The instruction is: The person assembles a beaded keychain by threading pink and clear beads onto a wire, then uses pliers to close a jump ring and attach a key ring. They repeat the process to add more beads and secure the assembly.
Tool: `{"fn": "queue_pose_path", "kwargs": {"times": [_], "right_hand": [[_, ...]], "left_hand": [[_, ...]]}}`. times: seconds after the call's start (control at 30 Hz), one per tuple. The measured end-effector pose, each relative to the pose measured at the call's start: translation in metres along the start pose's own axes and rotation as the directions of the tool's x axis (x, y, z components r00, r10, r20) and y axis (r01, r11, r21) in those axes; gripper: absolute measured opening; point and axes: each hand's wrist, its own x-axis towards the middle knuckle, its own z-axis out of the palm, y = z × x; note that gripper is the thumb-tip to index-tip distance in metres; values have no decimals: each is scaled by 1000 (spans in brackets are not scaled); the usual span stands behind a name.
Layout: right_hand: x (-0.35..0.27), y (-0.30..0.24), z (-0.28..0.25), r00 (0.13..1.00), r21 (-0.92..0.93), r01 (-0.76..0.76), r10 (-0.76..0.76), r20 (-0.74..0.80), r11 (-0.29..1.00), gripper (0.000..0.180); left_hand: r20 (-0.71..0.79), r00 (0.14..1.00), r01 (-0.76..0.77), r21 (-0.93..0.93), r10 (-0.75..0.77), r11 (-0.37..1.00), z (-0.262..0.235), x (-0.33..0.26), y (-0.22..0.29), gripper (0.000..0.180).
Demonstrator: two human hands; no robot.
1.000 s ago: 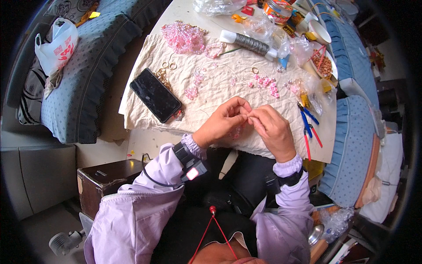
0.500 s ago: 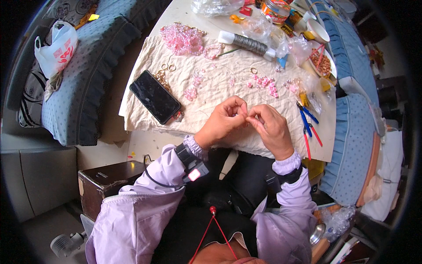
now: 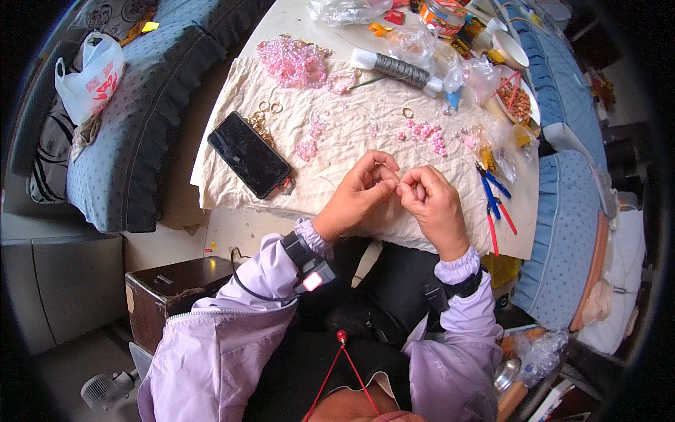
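Over the front of the cloth-covered table, my left hand (image 3: 360,191) and my right hand (image 3: 431,202) meet fingertip to fingertip, both pinched closed. Whatever they hold is too fine to make out; a faint thin line shows beside the left hand. Beyond them lie loose pink beads (image 3: 427,133), with a small gold ring (image 3: 408,112) next to them. Clear and pink beads (image 3: 306,149) sit in a small group to the left. To the right of my right hand rest pliers with blue and red handles (image 3: 490,193).
A black phone (image 3: 249,155) lies at the left beside a gold chain (image 3: 261,129). Farther back are a heap of pink bead strands (image 3: 292,62) and a spool of grey wire (image 3: 397,71). Plastic bags, a jar (image 3: 443,17) and a bowl of brown beads (image 3: 517,103) crowd the far right.
My right hand has shifted slightly to the right and its fingers have curled in more. The left fingers have lifted a little. The things on the table stay where they were.
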Motion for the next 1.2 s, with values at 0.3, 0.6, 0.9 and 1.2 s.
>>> {"fn": "queue_pose_path", "kwargs": {"times": [0.3, 0.6, 0.9, 1.2], "right_hand": [[3, 2, -1, 990, -21, 139, -139, -10, 990, 15], [4, 4, -7, 967, -160, 253, -248, 54, 954, 15], [4, 9, -5, 968, -236, 245, -249, 12, 941, 18], [-3, 3, 0, 992, -102, 108, -114, -59, 989, 13]], "left_hand": [[141, 985, 105, -65, -95, 992, -10, -1, 7, 36], [90, 989, 112, 43, -115, 993, -3, -4, 9, 36], [29, 998, 54, 50, -55, 997, 0, -4, 4, 32], [11, 1000, -17, -129, 18, 991, -7, 3, -2, 33]]}}
